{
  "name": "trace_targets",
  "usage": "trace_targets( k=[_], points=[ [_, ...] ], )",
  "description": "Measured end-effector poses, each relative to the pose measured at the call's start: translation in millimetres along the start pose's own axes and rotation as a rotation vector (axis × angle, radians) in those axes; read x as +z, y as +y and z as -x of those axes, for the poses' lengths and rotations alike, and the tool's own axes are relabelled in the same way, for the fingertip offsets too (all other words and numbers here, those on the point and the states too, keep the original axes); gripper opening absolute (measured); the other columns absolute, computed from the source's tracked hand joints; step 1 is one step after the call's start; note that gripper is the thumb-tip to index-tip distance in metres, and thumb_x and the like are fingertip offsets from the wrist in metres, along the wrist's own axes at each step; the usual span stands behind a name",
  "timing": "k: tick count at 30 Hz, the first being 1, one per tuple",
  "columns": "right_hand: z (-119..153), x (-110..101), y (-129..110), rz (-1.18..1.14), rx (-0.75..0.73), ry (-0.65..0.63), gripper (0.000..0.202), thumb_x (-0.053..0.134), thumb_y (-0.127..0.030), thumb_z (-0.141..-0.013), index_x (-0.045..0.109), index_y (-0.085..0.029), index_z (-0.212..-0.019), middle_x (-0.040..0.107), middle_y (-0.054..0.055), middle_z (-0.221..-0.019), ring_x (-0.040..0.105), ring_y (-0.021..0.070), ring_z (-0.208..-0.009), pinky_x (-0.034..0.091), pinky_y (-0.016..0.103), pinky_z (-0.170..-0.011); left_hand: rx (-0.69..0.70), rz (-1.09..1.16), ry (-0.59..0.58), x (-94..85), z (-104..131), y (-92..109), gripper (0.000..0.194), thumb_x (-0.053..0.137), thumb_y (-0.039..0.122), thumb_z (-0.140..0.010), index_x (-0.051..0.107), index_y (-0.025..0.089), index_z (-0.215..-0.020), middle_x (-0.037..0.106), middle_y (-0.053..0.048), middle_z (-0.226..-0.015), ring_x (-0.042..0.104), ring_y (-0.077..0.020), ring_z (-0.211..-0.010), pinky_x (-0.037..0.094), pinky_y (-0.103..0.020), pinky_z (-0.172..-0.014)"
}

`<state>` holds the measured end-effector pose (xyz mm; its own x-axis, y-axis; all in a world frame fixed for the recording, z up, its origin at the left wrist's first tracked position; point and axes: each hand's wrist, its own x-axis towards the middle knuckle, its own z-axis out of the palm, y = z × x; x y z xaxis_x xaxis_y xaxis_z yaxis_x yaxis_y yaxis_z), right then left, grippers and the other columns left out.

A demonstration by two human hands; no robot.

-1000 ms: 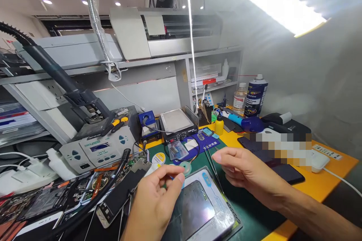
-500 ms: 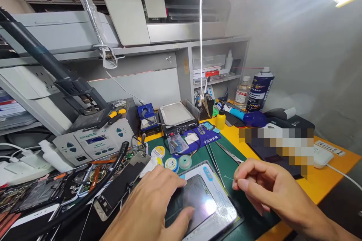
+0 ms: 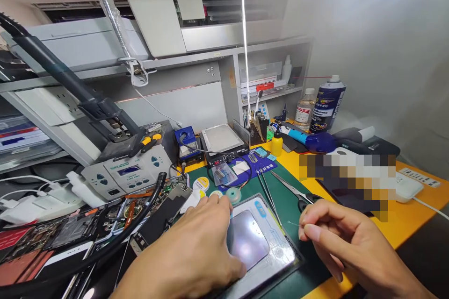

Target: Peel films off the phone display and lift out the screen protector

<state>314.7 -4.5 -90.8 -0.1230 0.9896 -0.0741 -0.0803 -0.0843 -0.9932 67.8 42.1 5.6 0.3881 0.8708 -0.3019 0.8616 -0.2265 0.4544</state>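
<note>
My left hand [image 3: 196,247] is curved over the left part of a dark, glossy phone [image 3: 249,239], gripping it between the thumb at the near edge and the fingers at the far edge. The phone lies over a pale work pad [image 3: 280,252], and my palm hides its left end. To the right of the pad, my right hand [image 3: 336,233] is closed in a pinch on a thin, translucent strand [image 3: 293,224], whose free end points left. Tweezers [image 3: 269,198] lie beside the pad, and black-handled scissors [image 3: 293,190] rest just beyond my right fingers.
A green mat [image 3: 242,201] covers the bench under several small round tins and a solder spool [image 3: 233,195]. Opened phones and boards crowd the left, with a black hose [image 3: 140,215] crossing them. A hot-air station [image 3: 131,173], heating plate [image 3: 222,139] and spray can [image 3: 328,105] stand behind.
My left fingers have drawn in from a spread pose to a curved grip on the phone, which now reflects more light. My right hand keeps its pinch on the strand. The view shifts slightly.
</note>
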Motion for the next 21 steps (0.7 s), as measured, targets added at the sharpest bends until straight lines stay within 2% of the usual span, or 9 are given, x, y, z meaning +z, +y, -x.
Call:
trace_targets(
  k=[3, 5, 7, 9, 12, 14, 18, 21],
  points=[
    [6, -3, -2, -0.006, -0.012, 0.026, 0.041, 0.082, -0.059, -0.078, 0.068, -0.021, -0.08, 0.056, -0.004, -0.052, 0.047, 0.0071, -0.039, 0.033, 0.017, -0.039, -0.048, -0.028, -0.039, -4.7, 6, -3, 0.059, 0.082, 0.055, -0.057, 0.063, 0.025, -0.104, 0.064, -0.001, -0.099, 0.062, -0.0249, -0.087, 0.045, -0.03, -0.069],
    [10, -3, -4, -0.01, -0.004, 0.089, 0.044, 0.085, -0.061, -0.072, 0.069, -0.02, -0.078, 0.057, -0.003, -0.052, 0.046, 0.0066, -0.039, 0.031, 0.016, -0.039, -0.067, -0.037, -0.052, -6.0, 9, -7, 0.062, 0.084, 0.057, -0.055, 0.061, 0.024, -0.102, 0.061, -0.001, -0.098, 0.059, -0.0235, -0.083, 0.042, -0.03, -0.066],
    [14, -1, -7, -0.03, 0.025, 0.167, 0.051, 0.088, -0.064, -0.064, 0.069, -0.019, -0.076, 0.063, -0.001, -0.057, 0.045, 0.0054, -0.038, 0.031, 0.016, -0.039, -0.065, -0.03, -0.046, -7.2, 8, -12, 0.057, 0.085, 0.056, -0.056, 0.059, 0.024, -0.096, 0.058, 0.001, -0.094, 0.055, -0.0213, -0.081, 0.039, -0.03, -0.064],
    [16, 0, -7, -0.054, 0.039, 0.213, 0.054, 0.09, -0.065, -0.059, 0.069, -0.018, -0.075, 0.066, 0.001, -0.061, 0.043, 0.0041, -0.038, 0.03, 0.016, -0.039, -0.041, -0.005, -0.034, -9.2, 5, -16, 0.046, 0.084, 0.052, -0.064, 0.058, 0.023, -0.088, 0.056, 0.003, -0.086, 0.053, -0.0179, -0.076, 0.038, -0.029, -0.063],
    [18, -1, -6, -0.071, 0.014, 0.218, 0.052, 0.091, -0.063, -0.06, 0.07, -0.018, -0.076, 0.067, 0.002, -0.061, 0.042, 0.004, -0.037, 0.031, 0.017, -0.038, 0.017, 0.045, -0.02, -14.5, 0, -19, 0.027, 0.076, 0.041, -0.082, 0.058, 0.02, -0.083, 0.055, 0.005, -0.075, 0.052, -0.0136, -0.067, 0.04, -0.027, -0.06],
    [19, -3, -4, -0.08, -0.001, 0.207, 0.052, 0.091, -0.062, -0.06, 0.071, -0.018, -0.078, 0.069, 0.003, -0.062, 0.043, 0.0045, -0.037, 0.032, 0.017, -0.038, 0.05, 0.064, -0.004, -18.6, -1, -18, 0.021, 0.071, 0.033, -0.089, 0.059, 0.018, -0.082, 0.055, 0.006, -0.072, 0.052, -0.0115, -0.061, 0.041, -0.025, -0.057],
    [20, -5, -1, -0.08, -0.008, 0.186, 0.05, 0.091, -0.062, -0.061, 0.07, -0.019, -0.076, 0.069, 0.004, -0.063, 0.043, 0.0052, -0.037, 0.033, 0.018, -0.037, 0.09, 0.027, 0.057, -24.5, 3, -12, 0.019, 0.069, 0.029, -0.092, 0.06, 0.017, -0.08, 0.053, 0.008, -0.065, 0.048, -0.0091, -0.053, 0.038, -0.022, -0.049],
    [22, -8, 2, -0.04, -0.035, 0.169, 0.045, 0.087, -0.062, -0.067, 0.071, -0.02, -0.076, 0.068, 0.006, -0.064, 0.044, 0.0066, -0.037, 0.033, 0.021, -0.037, 0.118, -0.055, 0.152, -27.2, 10, -4, 0.017, 0.065, 0.024, -0.091, 0.058, 0.019, -0.077, 0.053, 0.008, -0.062, 0.047, -0.0101, -0.053, 0.036, -0.023, -0.05]
  ],
)
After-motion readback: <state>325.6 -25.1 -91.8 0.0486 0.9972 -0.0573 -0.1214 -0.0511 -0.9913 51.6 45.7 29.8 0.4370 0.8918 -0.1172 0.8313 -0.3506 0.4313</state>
